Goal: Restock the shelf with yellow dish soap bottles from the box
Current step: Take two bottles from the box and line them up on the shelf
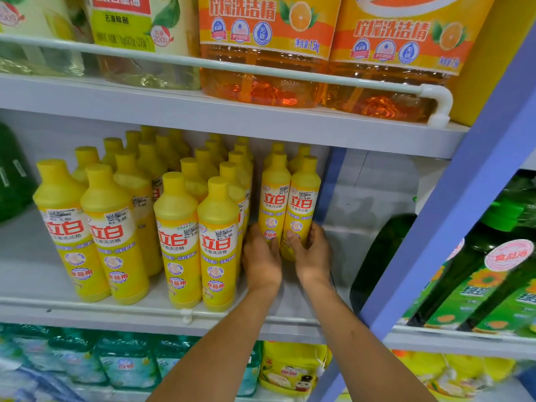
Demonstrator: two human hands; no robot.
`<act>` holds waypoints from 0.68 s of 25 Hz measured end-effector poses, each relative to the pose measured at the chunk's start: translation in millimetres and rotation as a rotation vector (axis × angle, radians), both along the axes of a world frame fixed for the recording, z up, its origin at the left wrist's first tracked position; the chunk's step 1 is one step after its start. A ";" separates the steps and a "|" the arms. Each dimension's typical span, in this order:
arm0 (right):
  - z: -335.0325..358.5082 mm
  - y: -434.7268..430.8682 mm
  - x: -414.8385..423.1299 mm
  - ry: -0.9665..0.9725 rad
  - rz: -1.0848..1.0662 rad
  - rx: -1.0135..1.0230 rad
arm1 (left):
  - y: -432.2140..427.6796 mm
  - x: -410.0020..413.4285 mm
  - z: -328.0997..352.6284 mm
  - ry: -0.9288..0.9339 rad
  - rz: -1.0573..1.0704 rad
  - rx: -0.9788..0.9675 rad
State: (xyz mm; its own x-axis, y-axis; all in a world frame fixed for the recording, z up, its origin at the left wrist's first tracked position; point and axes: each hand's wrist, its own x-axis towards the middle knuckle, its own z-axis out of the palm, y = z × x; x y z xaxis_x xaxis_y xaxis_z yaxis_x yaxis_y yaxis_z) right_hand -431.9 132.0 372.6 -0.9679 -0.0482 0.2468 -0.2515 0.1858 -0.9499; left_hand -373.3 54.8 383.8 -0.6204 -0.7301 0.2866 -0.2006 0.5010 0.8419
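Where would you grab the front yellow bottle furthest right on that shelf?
Grip the bottle round its straight lower body, from the front and open right side, as the right hand does. It stands upright, tapers toward the top, and a neighbouring bottle crowds its left.

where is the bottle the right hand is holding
Head view: the bottle in the right hand stands on the middle shelf, right of centre, beside its twin bottle, with a dark green jug further right.

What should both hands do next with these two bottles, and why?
Probably release and withdraw for more: the left hand and right hand hold two yellow bottles already upright on the shelf, with bare shelf left in front and to their right.
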 end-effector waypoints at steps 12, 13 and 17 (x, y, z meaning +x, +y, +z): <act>2.0 -5.2 -5.9 0.021 -0.015 0.001 | -5.1 -17.8 -3.6 0.044 0.052 0.101; 2.0 -5.7 -5.9 0.016 -0.017 0.004 | -5.8 -19.1 -5.4 0.057 0.054 0.104; -0.8 -5.9 -7.8 0.014 -0.015 0.003 | -5.6 -21.3 -8.6 0.091 0.059 0.115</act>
